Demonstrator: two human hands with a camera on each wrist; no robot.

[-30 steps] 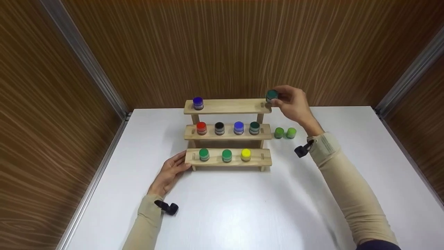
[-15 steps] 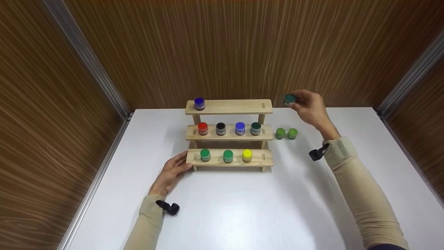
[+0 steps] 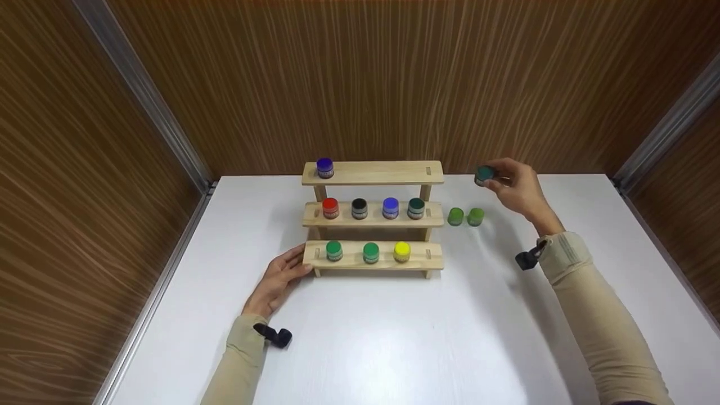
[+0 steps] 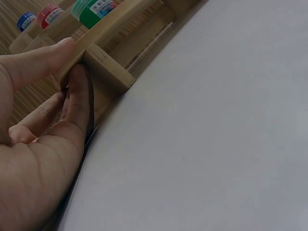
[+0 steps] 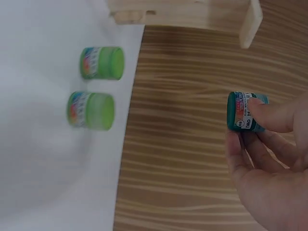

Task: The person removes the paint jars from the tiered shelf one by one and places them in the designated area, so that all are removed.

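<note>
My right hand (image 3: pixel 520 191) pinches a dark teal paint jar (image 3: pixel 484 175) between thumb and fingers, held in the air right of the three-tier wooden rack (image 3: pixel 371 173). In the right wrist view the jar (image 5: pixel 246 111) shows its printed label, with the thumb across it. At the lower tier's left end, my left hand (image 3: pixel 277 281) grips the board, thumb on top and fingers beneath, as the left wrist view shows. Two light green jars, one nearer the rack (image 3: pixel 455 216) and one farther right (image 3: pixel 475 217), stand on the table below my right hand.
A purple jar (image 3: pixel 324 167) stands on the top tier. Red (image 3: pixel 330 208), black (image 3: pixel 359 208), violet-blue (image 3: pixel 390 208) and dark green (image 3: pixel 416 208) jars line the middle one. Two green jars and a yellow jar (image 3: pixel 401 251) are on the lowest. Wood-grain panels surround the white table (image 3: pixel 360 337).
My right hand has carried the dark teal jar from the top tier's right end out to the right, then slightly down. My left hand keeps its grip on the rack.
</note>
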